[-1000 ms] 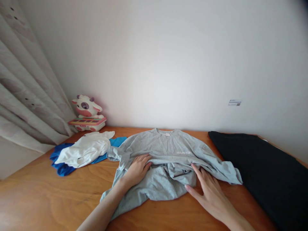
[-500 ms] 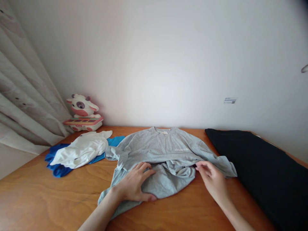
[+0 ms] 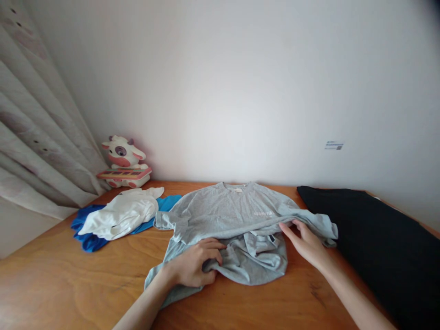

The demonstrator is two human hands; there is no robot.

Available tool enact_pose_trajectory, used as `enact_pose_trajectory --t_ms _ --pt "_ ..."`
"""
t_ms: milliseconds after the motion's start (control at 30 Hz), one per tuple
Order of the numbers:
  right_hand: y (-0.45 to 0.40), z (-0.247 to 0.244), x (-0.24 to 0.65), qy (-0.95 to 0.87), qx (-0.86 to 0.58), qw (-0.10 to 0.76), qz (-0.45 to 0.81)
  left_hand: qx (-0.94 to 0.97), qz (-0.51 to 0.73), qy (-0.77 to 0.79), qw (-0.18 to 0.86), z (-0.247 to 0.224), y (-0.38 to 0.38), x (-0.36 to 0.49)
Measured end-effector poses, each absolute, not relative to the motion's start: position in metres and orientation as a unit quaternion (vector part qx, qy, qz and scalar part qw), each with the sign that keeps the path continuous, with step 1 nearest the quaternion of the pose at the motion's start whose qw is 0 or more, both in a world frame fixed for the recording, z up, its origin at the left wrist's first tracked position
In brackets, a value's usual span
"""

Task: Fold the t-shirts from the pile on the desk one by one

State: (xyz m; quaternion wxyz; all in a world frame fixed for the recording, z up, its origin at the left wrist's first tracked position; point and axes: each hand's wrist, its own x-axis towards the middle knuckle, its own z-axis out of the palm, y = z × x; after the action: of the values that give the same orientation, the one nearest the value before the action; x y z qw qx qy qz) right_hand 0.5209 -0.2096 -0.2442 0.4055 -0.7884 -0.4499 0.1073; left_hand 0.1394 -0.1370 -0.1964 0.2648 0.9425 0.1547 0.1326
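Note:
A grey T-shirt [image 3: 216, 213] lies on the wooden table with its collar toward the wall and white lettering on the chest. Its lower part is bunched and folded, with an inner layer showing below the front edge. My left hand [image 3: 199, 262] is closed on the bunched cloth near the lower middle, fingers curled in. At the shirt's right side, my right hand [image 3: 305, 240] holds the raised front edge between thumb and fingers, close to the right sleeve; some fingertips are hidden by cloth.
To the left, a white garment [image 3: 120, 214] lies on blue cloth [image 3: 92, 243]. A toy cow with a keyboard [image 3: 124, 165] stands behind them near the curtain [image 3: 41, 137]. Black cloth [image 3: 374, 238] covers the table's right side. The wall [image 3: 240, 91] rises behind.
My left fingers have curled in and gathered the grey cloth. My right hand has moved slightly up and right, raising the front edge. The view has shifted a little.

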Motion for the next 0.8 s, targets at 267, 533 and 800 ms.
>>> enact_pose_trajectory --t_ms 267,533,800 --pt "-0.203 -0.232 0.525 -0.465 -0.843 0.214 -0.163 0.877 0.275 0.331 0.214 -0.196 -0.124 0.131" --pt "-0.211 -0.275 0.526 -0.565 -0.792 0.206 -0.106 0.852 0.198 0.480 0.071 -0.236 -0.066 0.100" --pt "-0.238 -0.253 0.501 -0.668 -0.655 0.339 -0.105 0.862 0.206 0.464 -0.009 -0.230 -0.062 0.103"
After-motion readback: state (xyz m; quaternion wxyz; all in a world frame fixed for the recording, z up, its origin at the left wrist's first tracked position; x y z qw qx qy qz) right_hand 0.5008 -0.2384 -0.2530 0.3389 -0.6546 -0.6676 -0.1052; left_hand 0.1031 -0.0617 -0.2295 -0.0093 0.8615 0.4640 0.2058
